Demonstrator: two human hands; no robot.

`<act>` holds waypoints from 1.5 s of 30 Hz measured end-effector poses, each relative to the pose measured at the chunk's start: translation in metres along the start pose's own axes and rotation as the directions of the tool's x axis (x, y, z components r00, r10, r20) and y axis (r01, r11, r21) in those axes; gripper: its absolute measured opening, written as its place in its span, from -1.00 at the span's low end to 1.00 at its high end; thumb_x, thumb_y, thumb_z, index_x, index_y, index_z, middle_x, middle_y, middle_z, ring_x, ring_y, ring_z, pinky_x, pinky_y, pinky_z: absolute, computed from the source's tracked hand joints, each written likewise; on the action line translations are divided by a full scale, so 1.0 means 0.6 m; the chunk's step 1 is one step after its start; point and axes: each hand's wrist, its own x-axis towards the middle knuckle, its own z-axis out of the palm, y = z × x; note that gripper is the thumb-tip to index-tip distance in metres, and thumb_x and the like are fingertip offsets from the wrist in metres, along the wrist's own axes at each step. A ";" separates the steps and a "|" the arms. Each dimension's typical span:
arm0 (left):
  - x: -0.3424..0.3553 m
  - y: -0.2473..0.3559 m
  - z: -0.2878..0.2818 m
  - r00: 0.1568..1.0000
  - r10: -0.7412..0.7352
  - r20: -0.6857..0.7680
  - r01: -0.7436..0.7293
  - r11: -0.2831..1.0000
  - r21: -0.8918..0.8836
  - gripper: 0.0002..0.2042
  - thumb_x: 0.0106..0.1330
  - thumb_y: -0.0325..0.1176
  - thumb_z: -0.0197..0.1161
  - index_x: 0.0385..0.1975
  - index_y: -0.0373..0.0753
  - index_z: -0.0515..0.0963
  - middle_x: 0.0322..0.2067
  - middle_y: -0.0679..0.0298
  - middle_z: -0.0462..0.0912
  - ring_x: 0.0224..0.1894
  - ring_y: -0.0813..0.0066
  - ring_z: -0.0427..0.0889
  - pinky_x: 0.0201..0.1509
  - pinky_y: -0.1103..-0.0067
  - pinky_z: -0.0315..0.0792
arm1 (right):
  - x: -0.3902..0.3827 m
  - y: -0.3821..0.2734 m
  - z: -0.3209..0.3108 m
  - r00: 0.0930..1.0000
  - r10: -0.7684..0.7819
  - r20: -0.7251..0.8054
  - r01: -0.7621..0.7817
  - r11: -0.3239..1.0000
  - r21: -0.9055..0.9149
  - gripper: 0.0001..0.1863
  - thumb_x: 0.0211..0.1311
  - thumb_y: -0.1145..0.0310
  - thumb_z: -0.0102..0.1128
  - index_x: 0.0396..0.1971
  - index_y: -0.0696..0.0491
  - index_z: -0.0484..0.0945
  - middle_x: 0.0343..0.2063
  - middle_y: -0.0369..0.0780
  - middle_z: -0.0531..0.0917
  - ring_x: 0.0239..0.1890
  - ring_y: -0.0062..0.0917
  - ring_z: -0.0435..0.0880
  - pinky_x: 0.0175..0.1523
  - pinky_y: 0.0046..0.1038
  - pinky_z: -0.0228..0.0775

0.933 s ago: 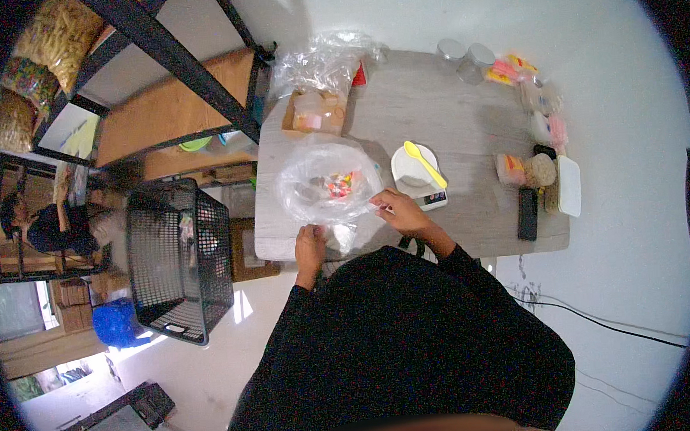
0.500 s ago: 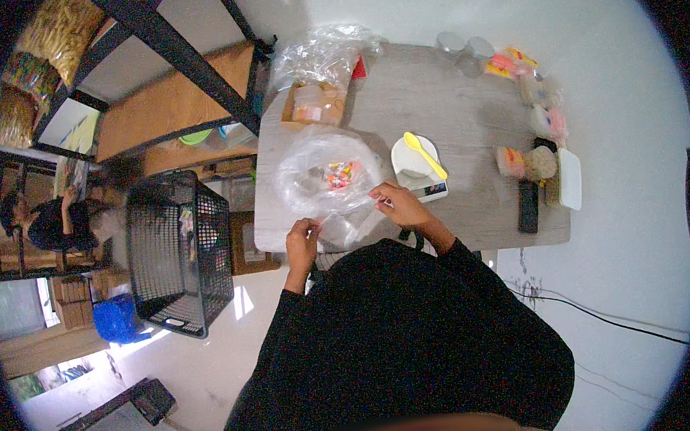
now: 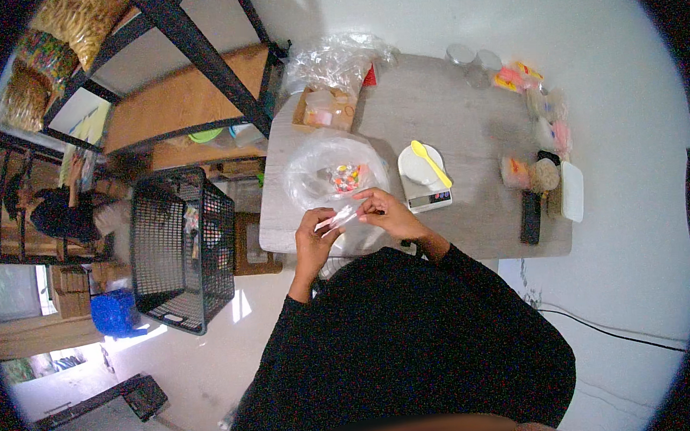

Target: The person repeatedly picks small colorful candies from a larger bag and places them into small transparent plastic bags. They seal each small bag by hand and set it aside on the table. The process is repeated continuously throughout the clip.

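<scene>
Between my two hands a small transparent plastic bag (image 3: 346,214) is stretched near the table's front edge. My left hand (image 3: 313,237) pinches its left side, and my right hand (image 3: 392,214) pinches the right side with bent fingers. Just beyond them sits a large see-through plastic bag (image 3: 302,171), its mouth spread wide, with small red, orange and white wrapped pieces (image 3: 348,178) inside. To the right of that bag stands a white kitchen scale (image 3: 428,199), with a yellow spoon (image 3: 431,164) lying across its round pan.
A cardboard box (image 3: 306,112) and crumpled plastic wrap (image 3: 337,58) occupy the table's far left. Jars, small packets and a white container (image 3: 571,192) line the right side, beside a black oblong object (image 3: 530,217). A black crate (image 3: 183,251) stands left; another person (image 3: 60,211) is farther off.
Both hands have come closer together and lifted the small bag nearer the large one. Its plastic is now bunched between my fingers. The whole view has shifted slightly.
</scene>
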 end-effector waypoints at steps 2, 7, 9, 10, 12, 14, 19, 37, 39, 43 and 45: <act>0.001 -0.001 0.000 0.998 -0.058 -0.022 0.054 0.989 -0.136 -0.70 0.09 -0.57 0.34 -0.15 -0.30 0.51 -0.22 0.22 0.58 -0.09 0.45 0.56 -0.06 0.56 0.54 | -0.003 -0.006 -0.002 1.000 0.010 -0.003 -0.010 1.000 0.023 -0.53 0.17 0.55 0.19 0.10 0.11 0.33 -0.31 -0.32 0.55 -0.20 -0.68 0.50 -0.02 -0.57 0.34; 0.003 -0.004 -0.007 0.925 -0.340 0.170 0.372 0.901 -0.225 -0.71 0.18 -0.53 0.28 -0.09 -0.32 0.50 -0.16 0.19 0.60 -0.12 0.42 0.59 0.01 0.49 0.51 | -0.006 -0.004 -0.004 1.000 0.001 0.013 -0.001 0.999 0.053 -0.52 0.17 0.56 0.18 0.11 0.11 0.33 -0.30 -0.33 0.55 -0.21 -0.69 0.50 -0.02 -0.57 0.34; 0.003 -0.009 -0.003 0.892 -0.402 0.204 0.448 0.841 -0.304 -0.72 0.20 -0.49 0.28 -0.09 -0.31 0.50 -0.20 0.20 0.62 -0.16 0.45 0.60 -0.03 0.50 0.53 | -0.009 0.002 -0.008 1.000 -0.015 0.012 0.014 0.997 0.076 -0.56 0.17 0.56 0.19 0.07 0.12 0.35 -0.30 -0.32 0.55 -0.21 -0.69 0.50 -0.03 -0.57 0.35; 0.004 -0.012 0.001 0.891 -0.408 0.199 0.453 0.825 -0.337 -0.73 0.20 -0.47 0.28 -0.09 -0.30 0.51 -0.22 0.21 0.62 -0.19 0.46 0.61 -0.04 0.51 0.54 | -0.010 0.006 -0.010 1.000 -0.014 0.009 0.013 0.997 0.079 -0.57 0.17 0.55 0.19 0.06 0.12 0.36 -0.29 -0.32 0.55 -0.21 -0.69 0.49 -0.04 -0.57 0.36; 0.006 -0.020 0.006 0.894 -0.409 0.182 0.447 0.812 -0.375 -0.75 0.21 -0.43 0.28 -0.12 -0.29 0.52 -0.24 0.22 0.63 -0.22 0.48 0.61 -0.08 0.51 0.56 | -0.010 0.011 -0.013 0.999 -0.005 -0.038 0.006 1.000 0.018 -0.64 0.17 0.55 0.19 -0.02 0.12 0.39 -0.30 -0.33 0.55 -0.23 -0.69 0.50 -0.07 -0.58 0.36; 0.009 -0.029 0.008 0.901 -0.408 0.149 0.434 0.820 -0.374 -0.76 0.22 -0.40 0.28 -0.14 -0.29 0.52 -0.26 0.23 0.63 -0.24 0.49 0.61 -0.13 0.51 0.57 | -0.012 0.015 -0.019 0.998 0.005 -0.061 -0.009 0.998 -0.061 -0.71 0.17 0.54 0.18 -0.10 0.12 0.41 -0.31 -0.33 0.55 -0.25 -0.69 0.51 -0.10 -0.59 0.36; 0.014 -0.082 0.004 0.891 -0.445 0.091 0.448 0.827 -0.341 -0.82 0.22 -0.43 0.28 -0.23 -0.32 0.51 -0.32 0.23 0.62 -0.32 0.50 0.61 -0.22 0.54 0.59 | -0.016 0.018 -0.032 0.989 -0.036 -0.143 0.012 0.987 -0.162 -0.83 0.19 0.51 0.17 -0.23 0.15 0.46 -0.35 -0.33 0.55 -0.32 -0.69 0.53 -0.18 -0.60 0.36; 0.002 -0.163 -0.015 0.979 0.203 -0.008 -0.132 0.668 0.732 -0.59 0.10 -0.31 0.39 -0.09 -0.35 0.48 -0.22 0.12 0.59 -0.28 0.33 0.58 -0.22 0.47 0.49 | 0.004 0.064 -0.062 0.974 0.063 -0.216 -0.042 0.994 0.101 -0.69 0.22 0.48 0.14 -0.05 0.15 0.38 -0.27 -0.25 0.59 -0.27 -0.56 0.60 -0.16 -0.54 0.45; 0.016 -0.116 -0.014 1.000 -0.017 -0.002 0.017 0.892 0.452 -0.63 0.15 -0.32 0.36 -0.10 -0.35 0.48 -0.24 0.14 0.59 -0.28 0.39 0.57 -0.23 0.50 0.48 | 0.009 0.066 -0.065 0.985 0.071 -0.157 -0.068 0.997 0.025 -0.68 0.21 0.49 0.16 -0.04 0.15 0.38 -0.29 -0.27 0.58 -0.27 -0.60 0.58 -0.14 -0.56 0.44; 0.041 -0.030 0.005 0.963 -0.185 0.197 0.159 0.977 0.144 -0.66 0.21 -0.35 0.30 -0.05 -0.32 0.50 -0.20 0.20 0.61 -0.13 0.45 0.56 -0.01 0.49 0.46 | 0.013 0.062 -0.052 0.990 -0.041 -0.136 0.008 0.972 -0.235 -0.66 0.18 0.52 0.20 -0.05 0.15 0.39 -0.34 -0.30 0.55 -0.26 -0.66 0.53 -0.10 -0.60 0.40; 0.052 0.007 0.012 0.918 -0.234 0.321 0.204 0.971 0.124 -0.75 0.24 -0.32 0.27 -0.16 -0.32 0.57 -0.21 0.26 0.63 -0.13 0.52 0.56 0.00 0.54 0.44 | -0.001 0.046 -0.052 0.990 -0.113 -0.080 0.085 0.951 -0.296 -0.65 0.16 0.51 0.23 -0.05 0.15 0.40 -0.37 -0.33 0.53 -0.27 -0.70 0.49 -0.09 -0.60 0.37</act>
